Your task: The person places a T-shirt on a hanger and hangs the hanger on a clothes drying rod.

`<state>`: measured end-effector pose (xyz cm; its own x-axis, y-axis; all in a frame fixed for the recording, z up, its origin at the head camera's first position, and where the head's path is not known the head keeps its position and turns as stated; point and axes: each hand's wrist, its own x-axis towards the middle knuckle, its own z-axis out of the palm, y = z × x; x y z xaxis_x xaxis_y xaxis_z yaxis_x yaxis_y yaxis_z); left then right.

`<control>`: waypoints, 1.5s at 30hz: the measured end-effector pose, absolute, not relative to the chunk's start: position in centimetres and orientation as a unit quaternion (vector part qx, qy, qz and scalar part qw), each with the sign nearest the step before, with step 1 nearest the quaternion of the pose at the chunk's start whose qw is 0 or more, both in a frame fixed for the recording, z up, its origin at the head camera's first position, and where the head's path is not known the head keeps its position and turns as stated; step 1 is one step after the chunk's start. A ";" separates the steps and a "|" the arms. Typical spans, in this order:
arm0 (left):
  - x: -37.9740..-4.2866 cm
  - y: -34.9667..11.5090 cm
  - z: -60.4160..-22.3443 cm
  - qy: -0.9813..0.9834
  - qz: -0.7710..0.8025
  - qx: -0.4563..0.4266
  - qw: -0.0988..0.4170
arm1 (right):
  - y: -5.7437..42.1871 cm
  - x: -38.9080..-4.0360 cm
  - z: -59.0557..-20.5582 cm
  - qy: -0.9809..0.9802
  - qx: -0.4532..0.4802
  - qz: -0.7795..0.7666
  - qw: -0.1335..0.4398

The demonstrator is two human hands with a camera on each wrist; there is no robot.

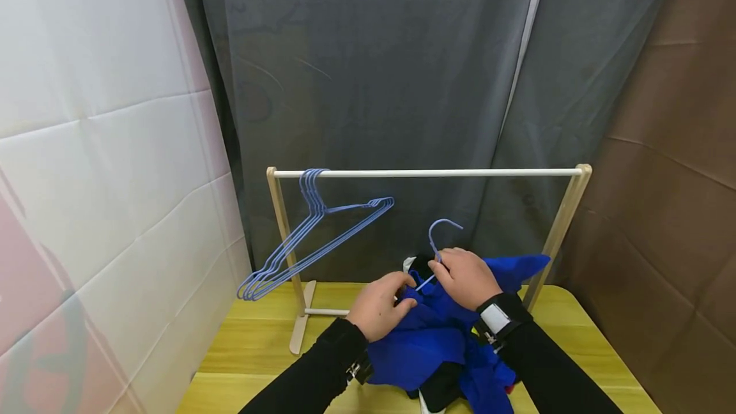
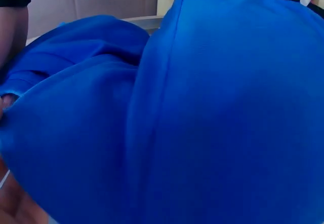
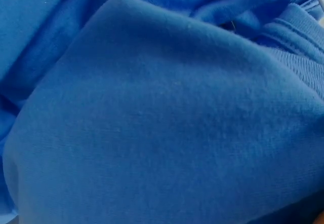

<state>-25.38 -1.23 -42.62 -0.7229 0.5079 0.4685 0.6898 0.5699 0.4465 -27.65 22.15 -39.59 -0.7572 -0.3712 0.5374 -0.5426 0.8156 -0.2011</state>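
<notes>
My right hand grips a blue wire hanger just below its hook, which points up and to the right. One arm of the hanger slants down to the left into the neck area of a blue shirt. There my left hand pinches the shirt's edge between thumb and fingers. Both wrist views are filled mostly by blue cloth; a ribbed band shows at the right wrist view's right side. The hanger's lower part is hidden by the shirt and my right hand.
Behind my hands stands a rack with a white rail and wooden legs. Several blue hangers hang at its left end. Black cloth and a bit of white lie under the shirt on the yellow wooden table.
</notes>
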 end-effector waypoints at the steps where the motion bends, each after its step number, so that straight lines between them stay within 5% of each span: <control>1: -25.3 -1.3 -42.7 -0.868 -0.328 -0.347 0.135 | 22.3 -27.6 -39.6 -0.921 0.245 0.179 0.244; 14: -25.6 -2.2 -44.7 -0.885 -0.365 -0.285 0.041 | 23.4 -27.2 -39.3 -0.921 0.227 0.208 0.239; 29: -25.3 -2.3 -45.8 -0.885 -0.358 -0.286 0.088 | 28.0 -27.8 -41.1 -0.917 0.192 0.260 0.233; 45: -25.4 -3.8 -44.8 -0.867 -0.411 -0.268 0.082 | 34.0 -28.3 -43.7 -0.913 0.160 0.191 0.324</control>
